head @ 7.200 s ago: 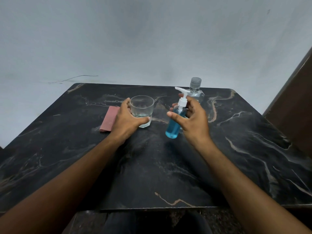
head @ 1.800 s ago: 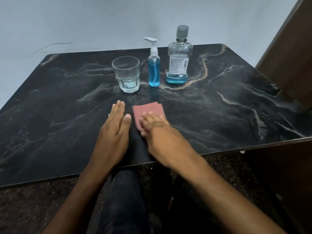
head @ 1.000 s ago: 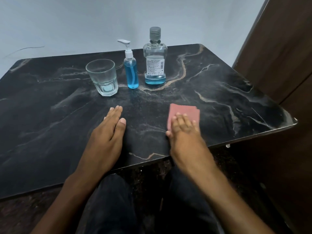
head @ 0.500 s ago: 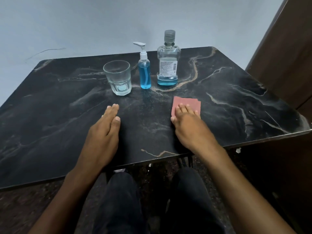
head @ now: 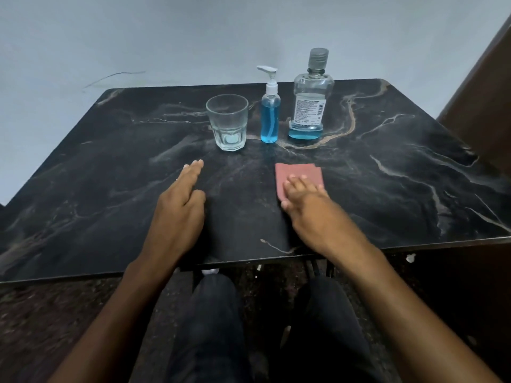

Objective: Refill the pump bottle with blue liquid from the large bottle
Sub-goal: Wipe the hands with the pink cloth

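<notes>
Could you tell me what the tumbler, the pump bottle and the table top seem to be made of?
Tumbler: clear glass, apparently; thick faceted base. Pump bottle: likely clear plastic, blue liquid showing through, white plastic pump. Table top: black, pale-veined, slightly glossy; marble or a laminate imitation, cannot tell.

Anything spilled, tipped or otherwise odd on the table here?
Nothing stands out. The glass, pump bottle and large bottle stand upright and closed; no puddle shows. The right hand rests on a pink cloth.
</notes>
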